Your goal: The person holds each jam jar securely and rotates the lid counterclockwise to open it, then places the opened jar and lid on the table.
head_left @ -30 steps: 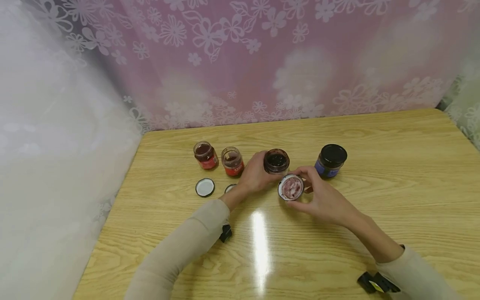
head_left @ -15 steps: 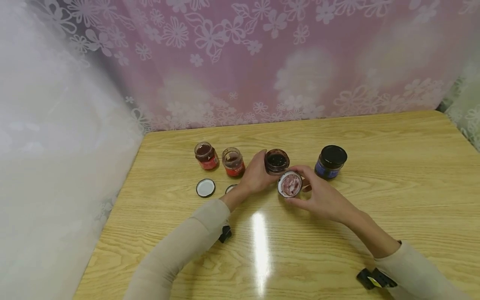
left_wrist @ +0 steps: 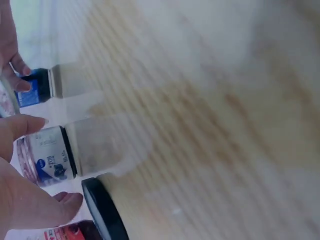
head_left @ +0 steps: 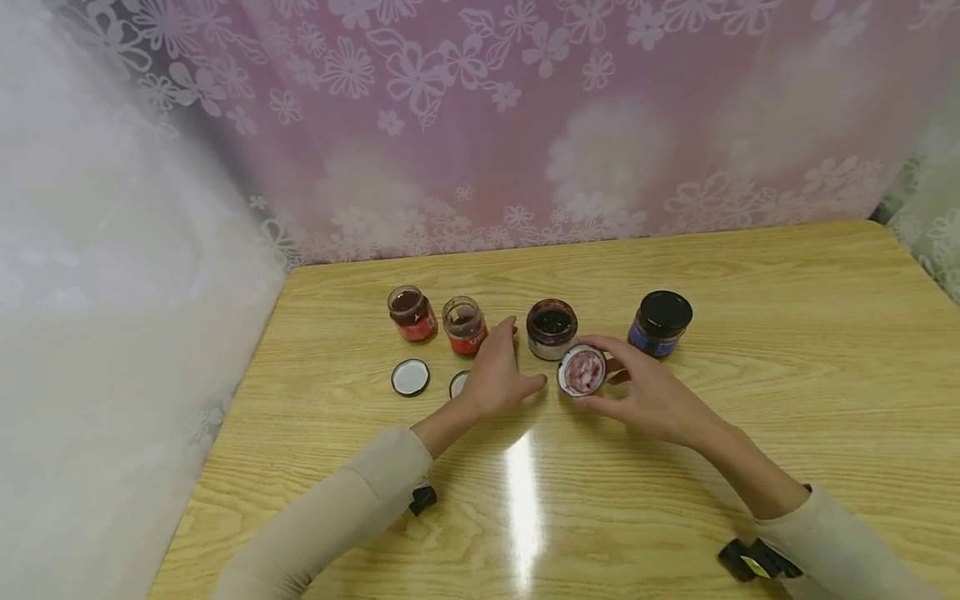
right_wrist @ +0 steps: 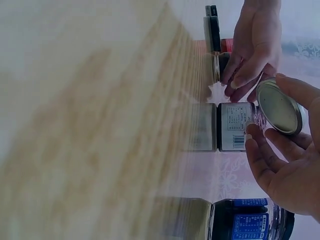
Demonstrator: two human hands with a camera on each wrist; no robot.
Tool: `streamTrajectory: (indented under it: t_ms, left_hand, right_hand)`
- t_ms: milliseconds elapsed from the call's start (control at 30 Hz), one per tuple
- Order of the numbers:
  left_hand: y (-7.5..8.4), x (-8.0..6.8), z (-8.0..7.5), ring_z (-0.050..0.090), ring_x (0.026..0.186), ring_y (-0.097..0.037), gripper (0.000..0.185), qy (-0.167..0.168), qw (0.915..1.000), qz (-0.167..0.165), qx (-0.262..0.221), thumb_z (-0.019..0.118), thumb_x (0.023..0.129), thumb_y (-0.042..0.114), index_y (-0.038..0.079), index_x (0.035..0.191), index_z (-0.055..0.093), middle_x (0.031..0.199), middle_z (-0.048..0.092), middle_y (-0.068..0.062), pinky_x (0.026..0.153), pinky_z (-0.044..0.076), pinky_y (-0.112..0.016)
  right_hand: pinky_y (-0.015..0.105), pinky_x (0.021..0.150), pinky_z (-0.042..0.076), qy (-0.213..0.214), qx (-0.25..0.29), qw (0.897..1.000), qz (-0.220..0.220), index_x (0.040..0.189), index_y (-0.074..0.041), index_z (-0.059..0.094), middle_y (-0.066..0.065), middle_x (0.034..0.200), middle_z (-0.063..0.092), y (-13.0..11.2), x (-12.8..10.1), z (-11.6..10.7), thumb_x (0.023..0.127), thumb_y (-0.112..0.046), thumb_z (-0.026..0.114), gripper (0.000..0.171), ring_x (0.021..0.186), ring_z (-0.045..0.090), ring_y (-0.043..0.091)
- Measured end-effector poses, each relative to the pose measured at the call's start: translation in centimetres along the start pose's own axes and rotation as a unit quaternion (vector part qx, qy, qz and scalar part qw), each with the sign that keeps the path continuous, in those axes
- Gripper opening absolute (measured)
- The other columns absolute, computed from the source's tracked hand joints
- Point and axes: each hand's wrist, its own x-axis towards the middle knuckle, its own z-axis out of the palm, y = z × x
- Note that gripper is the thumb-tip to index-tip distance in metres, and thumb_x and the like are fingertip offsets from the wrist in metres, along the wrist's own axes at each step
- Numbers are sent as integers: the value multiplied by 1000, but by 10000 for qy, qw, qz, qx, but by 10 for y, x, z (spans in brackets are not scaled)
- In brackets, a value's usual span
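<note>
My right hand (head_left: pixel 652 392) pinches a jar lid (head_left: pixel 582 372) by its rim, its white inner side smeared with pinkish jam facing the head camera. In the right wrist view the lid (right_wrist: pixel 277 107) shows its plain outer face. Just beyond it stands an open jam jar (head_left: pixel 551 329) with dark contents; its label (left_wrist: pixel 50 157) is white and blue. My left hand (head_left: pixel 491 379) is to the left of that jar, apart from it, thumb and fingers spread with nothing between them. It partly covers a second lid (head_left: pixel 459 383) lying on the table.
Two open jars with red labels, one at the far left (head_left: pixel 412 314) and one beside it (head_left: pixel 465 325), stand on the wooden table (head_left: pixel 637 517). A white-lined lid (head_left: pixel 410 377) lies before them. A blue-labelled jar (head_left: pixel 660 323) with a black lid stands at right.
My left hand has let go of the dark jam jar and drawn back to the left and nearer. The lid in my right hand stays nearly in place.
</note>
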Motion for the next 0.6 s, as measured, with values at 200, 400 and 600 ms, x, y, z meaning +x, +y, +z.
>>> streamTrajectory:
  t_ms: [200,400,600]
  left_hand:
    - [-5,-18,-6,43,126,-24,81,123,9989,199,406,72,79,34,4,144,35,136,46,-11,100,39,-40]
    - [-7,-31,-8,44,123,-25,79,279,9863,863,1375,72,77,44,6,140,42,135,46,-9,98,40,-40]
    - [-8,-40,-11,43,125,-26,82,351,9730,1290,1884,70,77,51,8,141,42,139,43,-11,100,38,-44]
  right_hand:
    - [45,79,50,54,226,9997,13,142,-16,39,3,123,53,-1,-3,2,79,-23,81,77,100,58,25]
    - [46,81,50,193,485,9986,-36,140,-15,38,3,129,48,-6,-6,4,77,-17,81,76,98,59,23]
    - [42,82,51,122,620,9978,-177,139,-10,38,7,132,45,-6,-5,7,77,-13,81,75,100,59,25]
